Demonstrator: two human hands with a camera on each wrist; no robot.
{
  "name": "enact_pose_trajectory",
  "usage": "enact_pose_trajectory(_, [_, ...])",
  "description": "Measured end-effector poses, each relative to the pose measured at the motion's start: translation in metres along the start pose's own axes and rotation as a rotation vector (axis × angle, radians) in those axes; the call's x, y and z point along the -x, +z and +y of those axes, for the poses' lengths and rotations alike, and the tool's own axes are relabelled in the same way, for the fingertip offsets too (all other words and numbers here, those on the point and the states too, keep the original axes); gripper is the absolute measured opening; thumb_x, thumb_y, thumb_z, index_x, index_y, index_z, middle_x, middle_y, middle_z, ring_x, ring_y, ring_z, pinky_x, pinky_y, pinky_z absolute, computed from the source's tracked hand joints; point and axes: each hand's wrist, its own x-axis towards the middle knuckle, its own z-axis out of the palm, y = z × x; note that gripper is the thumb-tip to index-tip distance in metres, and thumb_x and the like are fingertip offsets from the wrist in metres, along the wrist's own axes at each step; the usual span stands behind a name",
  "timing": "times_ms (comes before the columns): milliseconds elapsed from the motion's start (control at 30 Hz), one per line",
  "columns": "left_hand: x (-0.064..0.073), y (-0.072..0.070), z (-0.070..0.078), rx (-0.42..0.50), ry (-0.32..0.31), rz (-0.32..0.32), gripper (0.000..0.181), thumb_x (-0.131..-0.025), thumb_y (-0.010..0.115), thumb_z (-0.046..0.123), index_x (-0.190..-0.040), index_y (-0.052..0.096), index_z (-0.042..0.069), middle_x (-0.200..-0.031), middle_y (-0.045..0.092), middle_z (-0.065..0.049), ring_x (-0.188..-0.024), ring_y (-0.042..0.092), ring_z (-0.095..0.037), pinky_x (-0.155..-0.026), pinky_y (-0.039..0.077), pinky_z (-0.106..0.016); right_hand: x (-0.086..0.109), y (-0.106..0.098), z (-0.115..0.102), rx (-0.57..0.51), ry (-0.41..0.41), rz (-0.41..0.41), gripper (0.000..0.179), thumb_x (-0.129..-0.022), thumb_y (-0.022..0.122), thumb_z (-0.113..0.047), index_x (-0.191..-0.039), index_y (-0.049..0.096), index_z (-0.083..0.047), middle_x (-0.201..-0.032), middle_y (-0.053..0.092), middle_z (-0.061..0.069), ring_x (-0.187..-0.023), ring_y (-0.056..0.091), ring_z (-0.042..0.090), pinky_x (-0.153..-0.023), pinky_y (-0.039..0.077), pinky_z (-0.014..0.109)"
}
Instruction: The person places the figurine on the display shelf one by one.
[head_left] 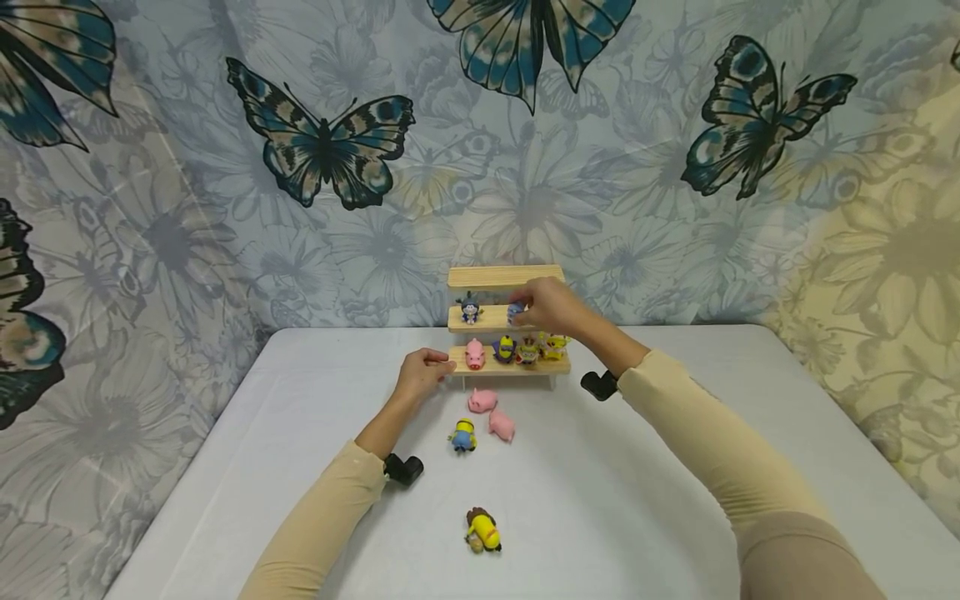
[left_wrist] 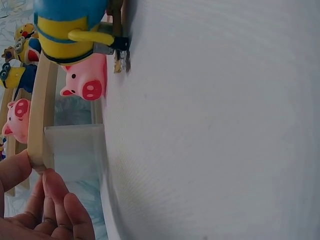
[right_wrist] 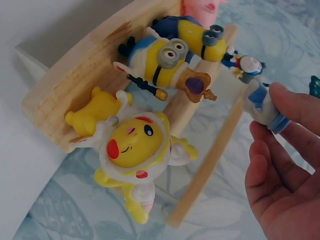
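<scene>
A three-tier wooden display rack [head_left: 506,277] stands at the back of the table. My left hand [head_left: 420,375] holds the left end of its lowest board [left_wrist: 42,115] between thumb and fingers. At the right part of the middle tier, my right hand [head_left: 553,307] pinches a small blue-and-white figurine [right_wrist: 263,106]; its front is partly hidden by the fingers. A dark-and-white figurine [head_left: 469,311] stands at the left of that tier. Along the lowest tier are a pink pig [head_left: 475,355], a purple-and-yellow minion [head_left: 504,349], a crowned minion [head_left: 528,351] and a yellow Pikachu-like figurine [right_wrist: 131,141].
Two pink pigs [head_left: 482,401] lie on the white table [head_left: 637,483] before the rack, with a blue-and-yellow minion [head_left: 463,436] beside them. Nearer to me lies a yellow minion with brown parts [head_left: 483,530]. Butterfly-patterned cloth [head_left: 525,192] hangs behind the table.
</scene>
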Motion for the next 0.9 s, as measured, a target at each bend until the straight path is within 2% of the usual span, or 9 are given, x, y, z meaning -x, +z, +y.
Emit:
enact_pose_trajectory(233, [0.0, 0.0, -0.003, -0.001, -0.005, -0.009, 0.024, -0.089, 0.071, 0.015, -0.109, 0.066, 0.001, -0.084, 0.062, -0.005, -0.075, 0.059, -0.016, -0.06, 0.044, -0.022, -0.014, 0.01, 0.002, 0.085, -0.018, 0.001, 0.03, -0.086, 0.074, -0.012, -0.113, 0.07, 0.001, -0.103, 0.07, 0.014, -0.096, 0.065, 0.028, -0.083, 0.052, 0.04])
enact_pose_trajectory(433, [-0.001, 0.001, -0.005, 0.006, -0.016, -0.013, 0.025, -0.088, 0.071, 0.015, -0.109, 0.066, 0.001, -0.083, 0.062, -0.005, -0.073, 0.058, -0.014, -0.058, 0.042, -0.021, -0.026, 0.02, 0.005, 0.103, 0.027, -0.021, 0.032, -0.086, 0.073, -0.011, -0.115, 0.067, 0.002, -0.108, 0.071, 0.016, -0.102, 0.066, 0.028, -0.092, 0.051, 0.041])
enact_pose_trajectory(633, [-0.001, 0.002, -0.006, 0.003, -0.018, -0.017, 0.026, -0.088, 0.071, 0.015, -0.11, 0.065, 0.001, -0.083, 0.061, -0.005, -0.07, 0.055, -0.012, -0.058, 0.042, -0.021, -0.035, 0.027, 0.007, 0.126, 0.043, -0.048, 0.033, -0.084, 0.07, -0.009, -0.116, 0.067, 0.001, -0.108, 0.07, 0.016, -0.1, 0.064, 0.028, -0.091, 0.05, 0.041])
enact_pose_trajectory(900, [-0.004, 0.0, -0.001, -0.005, 0.0, -0.012, 0.026, -0.088, 0.071, 0.015, -0.11, 0.065, 0.001, -0.083, 0.06, -0.004, -0.069, 0.055, -0.012, -0.058, 0.042, -0.021, -0.046, 0.03, 0.01, 0.073, 0.064, -0.03, 0.04, -0.081, 0.064, -0.003, -0.121, 0.065, 0.001, -0.11, 0.069, 0.017, -0.099, 0.063, 0.027, -0.089, 0.051, 0.04])
